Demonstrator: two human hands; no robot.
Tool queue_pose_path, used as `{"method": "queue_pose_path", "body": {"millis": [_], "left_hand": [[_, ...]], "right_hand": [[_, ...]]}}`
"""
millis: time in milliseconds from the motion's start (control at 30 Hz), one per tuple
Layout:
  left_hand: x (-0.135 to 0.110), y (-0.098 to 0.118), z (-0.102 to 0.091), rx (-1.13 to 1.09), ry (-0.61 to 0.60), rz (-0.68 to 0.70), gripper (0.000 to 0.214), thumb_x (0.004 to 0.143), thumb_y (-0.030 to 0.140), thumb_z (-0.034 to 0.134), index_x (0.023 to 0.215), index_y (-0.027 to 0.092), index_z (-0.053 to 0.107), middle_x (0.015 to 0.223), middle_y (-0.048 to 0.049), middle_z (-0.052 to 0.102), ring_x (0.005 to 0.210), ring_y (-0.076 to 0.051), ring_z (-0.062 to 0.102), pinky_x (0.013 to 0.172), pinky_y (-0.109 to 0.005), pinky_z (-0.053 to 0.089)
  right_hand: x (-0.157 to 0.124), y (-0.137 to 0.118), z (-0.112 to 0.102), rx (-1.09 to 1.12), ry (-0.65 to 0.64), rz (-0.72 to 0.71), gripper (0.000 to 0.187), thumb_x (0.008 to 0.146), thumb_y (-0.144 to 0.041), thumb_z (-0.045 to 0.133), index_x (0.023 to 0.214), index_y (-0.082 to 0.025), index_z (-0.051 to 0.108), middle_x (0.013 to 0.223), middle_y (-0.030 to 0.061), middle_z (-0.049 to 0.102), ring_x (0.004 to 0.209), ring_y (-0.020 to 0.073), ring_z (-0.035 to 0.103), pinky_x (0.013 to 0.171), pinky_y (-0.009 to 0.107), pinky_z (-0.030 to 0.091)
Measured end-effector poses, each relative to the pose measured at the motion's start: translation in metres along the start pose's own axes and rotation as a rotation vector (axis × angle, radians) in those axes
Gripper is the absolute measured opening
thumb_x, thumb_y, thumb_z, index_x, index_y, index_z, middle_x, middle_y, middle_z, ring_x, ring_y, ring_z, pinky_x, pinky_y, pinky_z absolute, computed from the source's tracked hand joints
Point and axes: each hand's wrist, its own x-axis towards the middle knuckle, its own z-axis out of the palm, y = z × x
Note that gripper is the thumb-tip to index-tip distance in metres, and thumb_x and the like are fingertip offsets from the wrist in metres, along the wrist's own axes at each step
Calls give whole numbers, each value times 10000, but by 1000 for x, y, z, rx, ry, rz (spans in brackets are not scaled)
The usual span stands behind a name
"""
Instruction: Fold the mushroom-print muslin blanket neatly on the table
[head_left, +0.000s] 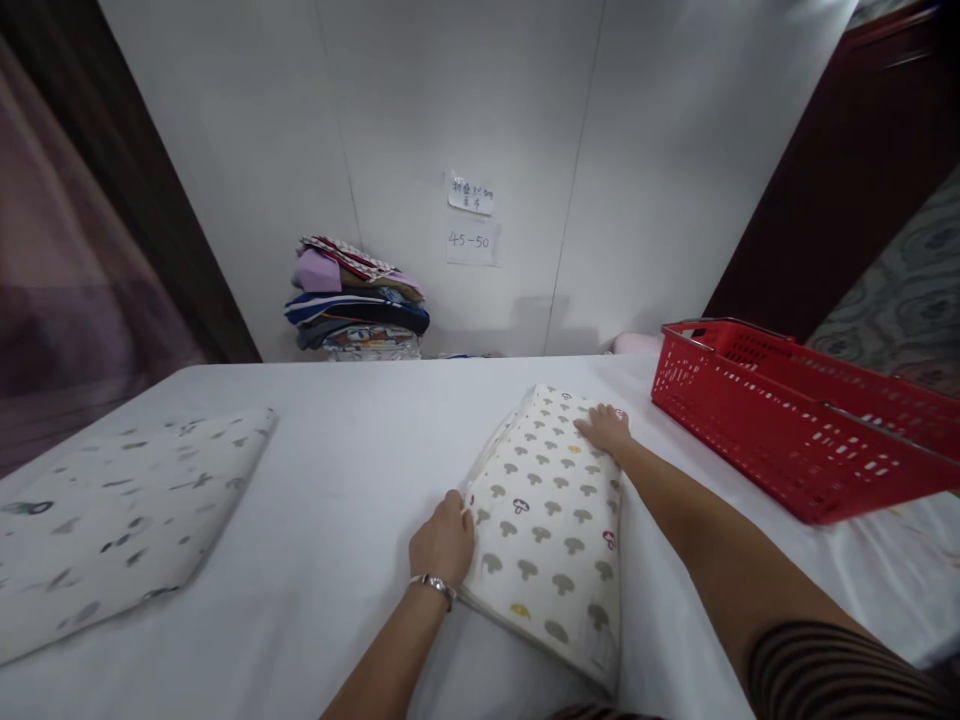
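Observation:
A folded cream cloth with a mushroom print (551, 520) lies on the white table (352, 470) in front of me. My left hand (442, 542), with a watch on its wrist, grips the cloth's left edge with fingers curled. At the cloth's far right corner rests my right hand (604, 428), fingers flat and spread, pressing down on the fabric.
A red plastic basket (795, 420) stands to the right on the table. A second folded patterned cloth (112, 520) lies at the left. A stack of folded fabrics (356, 300) sits against the white wall, below two paper notes (471, 220).

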Motion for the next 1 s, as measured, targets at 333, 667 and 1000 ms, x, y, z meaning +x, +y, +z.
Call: {"method": "queue_pose_path", "body": {"millis": [333,667,1000], "left_hand": [[-5,3,-4,34,-12,12,161,913,265,313,981,202,445,999,-63,632,814,-201,617,625,-310,375],[-4,1,2,27,-4,6,153,909,281,314,946,217,449,949,-47,636,768,-199,612,607,-313,355],[-2,-1,3,-11,-18,-29,138,900,278,308,906,229,436,910,-24,644,747,-189,607,597,-303,324]], "right_hand": [[13,11,3,58,-14,-16,614,895,-594,240,1350,-210,395,1477,119,278,1362,302,202,1051,568,177],[48,-82,-4,87,0,-268,554,915,-537,259,1376,-241,338,1501,85,227,1380,255,151,1069,512,172],[67,-86,-2,139,31,-308,429,950,-368,224,1289,-236,451,1397,89,411,1319,241,286,1030,477,266]]}}
